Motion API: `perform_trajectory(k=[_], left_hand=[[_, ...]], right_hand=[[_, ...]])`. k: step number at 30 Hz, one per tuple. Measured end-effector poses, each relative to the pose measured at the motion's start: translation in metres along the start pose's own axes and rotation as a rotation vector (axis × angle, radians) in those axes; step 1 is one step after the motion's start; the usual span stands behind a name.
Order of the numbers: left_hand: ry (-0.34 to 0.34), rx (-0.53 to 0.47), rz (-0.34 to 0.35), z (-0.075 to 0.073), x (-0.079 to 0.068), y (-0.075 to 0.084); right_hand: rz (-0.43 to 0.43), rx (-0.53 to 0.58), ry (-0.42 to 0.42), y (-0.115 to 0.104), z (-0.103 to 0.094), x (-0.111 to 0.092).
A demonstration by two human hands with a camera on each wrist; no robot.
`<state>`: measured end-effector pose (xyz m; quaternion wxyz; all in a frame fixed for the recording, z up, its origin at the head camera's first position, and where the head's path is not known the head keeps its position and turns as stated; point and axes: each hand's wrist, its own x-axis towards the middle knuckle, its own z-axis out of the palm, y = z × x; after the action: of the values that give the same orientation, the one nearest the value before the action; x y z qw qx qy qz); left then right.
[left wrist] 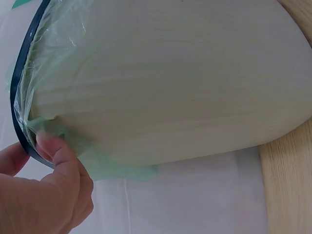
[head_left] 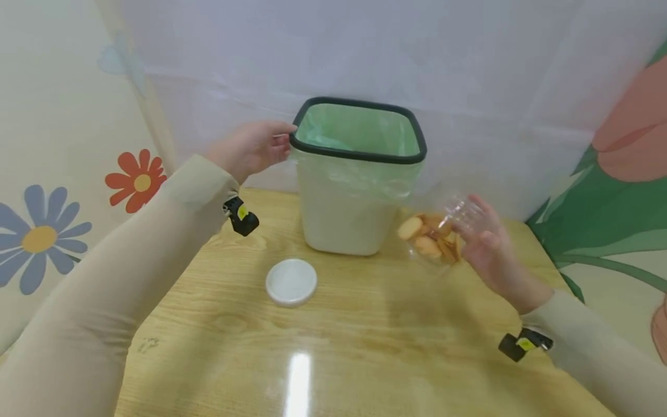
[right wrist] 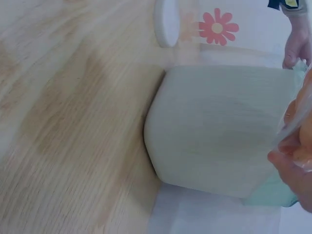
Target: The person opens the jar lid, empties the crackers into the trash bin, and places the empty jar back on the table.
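A pale trash bin (head_left: 349, 202) with a dark rim (head_left: 359, 154) and a green bag liner (head_left: 359, 124) stands at the back of the table. My left hand (head_left: 255, 147) pinches the rim at its left corner, thumb on the outside over the liner in the left wrist view. To the right of the bin, my right hand (head_left: 487, 249) grips a clear plastic jar (head_left: 461, 211), blurred and tilted, its fingers curled round it. Round golden biscuits (head_left: 429, 237) lie inside the jar. The right wrist view shows only part of this hand (right wrist: 295, 180) and the jar.
A round white lid (head_left: 291, 282) lies on the wooden table (head_left: 234, 359) in front of the bin, towards the left. White cloth (head_left: 469, 69) hangs right behind the bin. Flower-patterned panels (head_left: 47, 145) flank both sides.
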<state>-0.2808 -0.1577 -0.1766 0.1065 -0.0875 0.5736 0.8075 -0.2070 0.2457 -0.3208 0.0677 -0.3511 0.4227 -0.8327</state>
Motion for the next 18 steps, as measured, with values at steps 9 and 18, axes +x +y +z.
perform_trajectory(k=[9,18], left_hand=[[-0.014,0.009,-0.018,0.002,0.008,-0.007],[-0.002,-0.017,-0.018,0.002,0.008,-0.008]], right_hand=[[0.043,-0.060,0.114,-0.024,0.002,0.013],[0.051,-0.084,0.275,-0.046,0.005,0.035]])
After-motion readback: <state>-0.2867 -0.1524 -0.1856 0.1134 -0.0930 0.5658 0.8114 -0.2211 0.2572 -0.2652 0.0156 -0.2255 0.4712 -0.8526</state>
